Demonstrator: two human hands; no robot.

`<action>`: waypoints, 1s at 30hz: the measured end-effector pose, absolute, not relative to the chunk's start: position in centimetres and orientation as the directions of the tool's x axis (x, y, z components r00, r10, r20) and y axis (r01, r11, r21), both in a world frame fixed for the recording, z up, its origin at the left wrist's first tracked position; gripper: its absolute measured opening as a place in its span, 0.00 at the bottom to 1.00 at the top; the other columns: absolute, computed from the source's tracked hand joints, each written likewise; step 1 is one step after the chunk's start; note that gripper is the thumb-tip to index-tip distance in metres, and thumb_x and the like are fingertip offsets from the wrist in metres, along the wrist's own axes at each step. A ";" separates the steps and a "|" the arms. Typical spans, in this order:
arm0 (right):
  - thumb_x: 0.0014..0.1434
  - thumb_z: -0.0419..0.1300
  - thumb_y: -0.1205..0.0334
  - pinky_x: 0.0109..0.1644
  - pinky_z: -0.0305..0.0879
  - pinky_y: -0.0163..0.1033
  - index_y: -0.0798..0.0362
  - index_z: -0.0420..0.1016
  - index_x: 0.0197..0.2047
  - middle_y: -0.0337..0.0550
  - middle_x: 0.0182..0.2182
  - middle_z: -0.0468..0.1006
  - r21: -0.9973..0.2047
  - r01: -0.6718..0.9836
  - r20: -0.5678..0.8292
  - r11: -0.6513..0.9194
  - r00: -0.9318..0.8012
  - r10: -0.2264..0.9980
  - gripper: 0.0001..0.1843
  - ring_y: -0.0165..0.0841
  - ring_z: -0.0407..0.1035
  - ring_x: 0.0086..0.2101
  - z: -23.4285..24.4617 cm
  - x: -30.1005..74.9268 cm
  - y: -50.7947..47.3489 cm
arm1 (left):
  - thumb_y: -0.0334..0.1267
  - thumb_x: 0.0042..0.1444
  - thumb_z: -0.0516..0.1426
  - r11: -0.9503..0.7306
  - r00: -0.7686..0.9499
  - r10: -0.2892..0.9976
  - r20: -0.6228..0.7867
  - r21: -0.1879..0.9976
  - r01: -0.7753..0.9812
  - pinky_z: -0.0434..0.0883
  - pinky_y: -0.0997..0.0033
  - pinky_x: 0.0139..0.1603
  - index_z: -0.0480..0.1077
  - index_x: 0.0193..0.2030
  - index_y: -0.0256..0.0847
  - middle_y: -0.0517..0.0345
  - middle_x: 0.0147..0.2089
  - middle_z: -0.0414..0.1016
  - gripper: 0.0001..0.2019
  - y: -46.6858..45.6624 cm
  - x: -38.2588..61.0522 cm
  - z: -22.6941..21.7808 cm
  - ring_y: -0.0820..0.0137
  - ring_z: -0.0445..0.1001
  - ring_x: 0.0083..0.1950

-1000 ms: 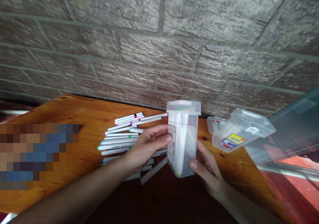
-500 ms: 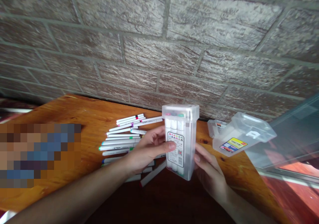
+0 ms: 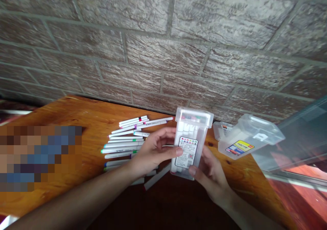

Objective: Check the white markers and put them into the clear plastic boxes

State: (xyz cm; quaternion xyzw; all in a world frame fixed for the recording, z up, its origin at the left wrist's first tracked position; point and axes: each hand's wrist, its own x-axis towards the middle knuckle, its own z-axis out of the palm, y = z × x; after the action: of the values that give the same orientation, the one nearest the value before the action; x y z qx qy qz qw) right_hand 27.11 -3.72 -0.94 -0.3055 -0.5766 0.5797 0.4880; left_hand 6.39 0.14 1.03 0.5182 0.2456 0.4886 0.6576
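Note:
Between both hands stands a clear plastic marker case, lid on top, with several white markers inside and a printed label on its front. My left hand grips its left side, thumb lying on the label. At the lower right of the case, my right hand holds on with its thumb on the front and its other fingers partly hidden behind. Loose white markers with coloured ends lie spread on the wooden table, some covered by my left hand and forearm.
To the right rests a second clear case with a yellow and blue label, tilted. A smaller clear container lies behind it. The brick wall closes off the table's back edge. A blurred-out patch covers the left side.
The marker case has shifted slightly right and turned and tilted. My right thumb has come round from its side onto its front. My left hand keeps its hold.

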 end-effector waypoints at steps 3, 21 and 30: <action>0.65 0.70 0.52 0.55 0.79 0.53 0.41 0.75 0.62 0.48 0.56 0.84 -0.963 -0.221 0.222 0.154 -0.327 0.919 0.23 0.48 0.80 0.52 -0.7 27.3 -3.7 | 0.36 0.58 0.70 0.015 0.422 0.891 0.170 0.916 -0.401 0.72 0.58 0.63 0.77 0.58 0.41 0.47 0.57 0.83 0.21 0.1 6.3 1.2 0.57 0.78 0.59; 0.68 0.68 0.56 0.62 0.74 0.44 0.38 0.75 0.65 0.41 0.59 0.83 -0.954 -0.200 0.276 0.223 -0.296 0.915 0.24 0.42 0.78 0.57 -0.5 27.7 -3.4 | 0.33 0.58 0.70 0.003 0.396 0.898 0.193 0.897 -0.442 0.74 0.58 0.61 0.75 0.61 0.41 0.47 0.55 0.84 0.24 0.2 6.2 0.7 0.59 0.81 0.56; 0.69 0.69 0.59 0.63 0.73 0.42 0.34 0.68 0.71 0.41 0.65 0.78 -0.941 -0.239 0.313 0.241 -0.340 0.887 0.31 0.39 0.76 0.60 -1.1 27.6 -3.4 | 0.32 0.58 0.70 -0.009 0.389 0.900 0.196 0.901 -0.433 0.74 0.57 0.62 0.74 0.61 0.39 0.45 0.56 0.84 0.24 0.3 6.2 0.6 0.58 0.81 0.56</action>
State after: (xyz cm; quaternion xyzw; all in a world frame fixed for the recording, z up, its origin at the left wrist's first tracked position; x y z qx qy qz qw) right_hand 27.56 -3.36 -1.10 -0.2690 -0.6023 0.5542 0.5076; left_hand 6.16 0.30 0.59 0.5029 0.2323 0.5016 0.6644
